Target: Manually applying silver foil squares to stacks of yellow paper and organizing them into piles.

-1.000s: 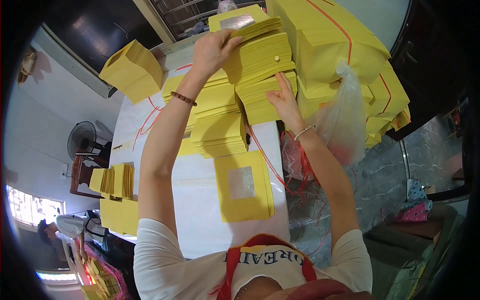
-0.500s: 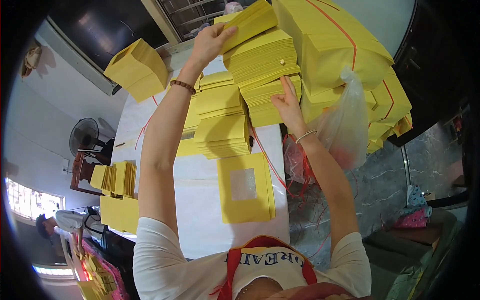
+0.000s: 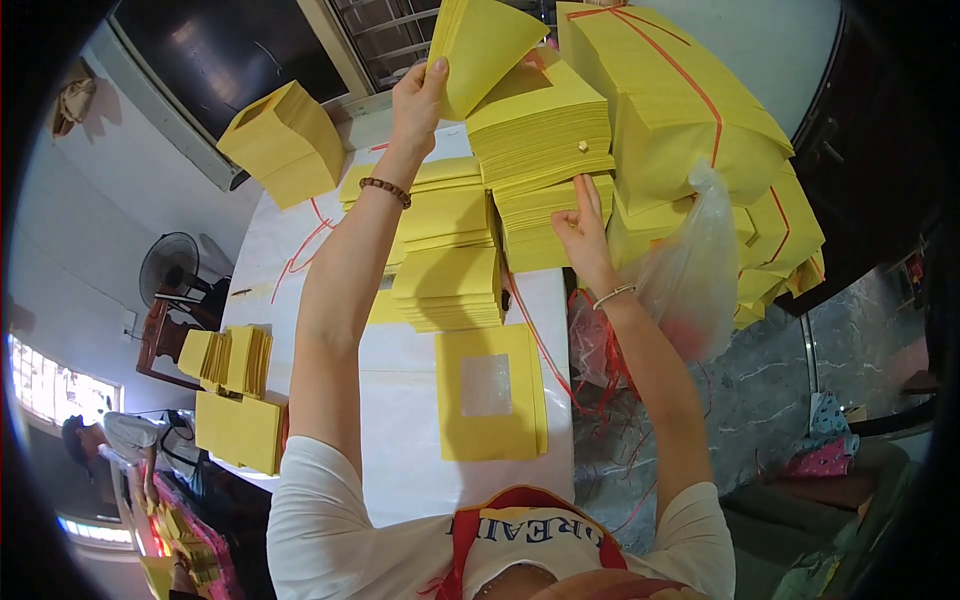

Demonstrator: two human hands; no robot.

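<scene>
My left hand [image 3: 418, 105] is raised at the back of the table, closed on a bundle of yellow paper envelopes [image 3: 487, 55] that fans out to its right. Below that bundle, a tall stack of yellow envelopes [image 3: 540, 115] rests on a second stack [image 3: 535, 220]. With fingers stretched out, my right hand [image 3: 585, 240] lies against the right side of these stacks, holding nothing. A small pale knob-like bit [image 3: 583, 147] sits on the upper stack's side. Nearer me lies a flat yellow envelope [image 3: 455, 430] with a pale rectangular patch.
Large strapped yellow bundles [image 3: 690, 120] and a clear plastic bag [image 3: 690, 260] stand at the right. More piles [image 3: 447, 285] sit mid-table, with another block [image 3: 285, 145] at back left. Red strings [image 3: 540, 345] trail over the table edge. A co-worker [image 3: 130, 440] is at far left.
My left hand has lifted the bundle of envelopes off the tall stack and tilted it more upright. My right hand stays against the stacks. The view has shifted slightly.
</scene>
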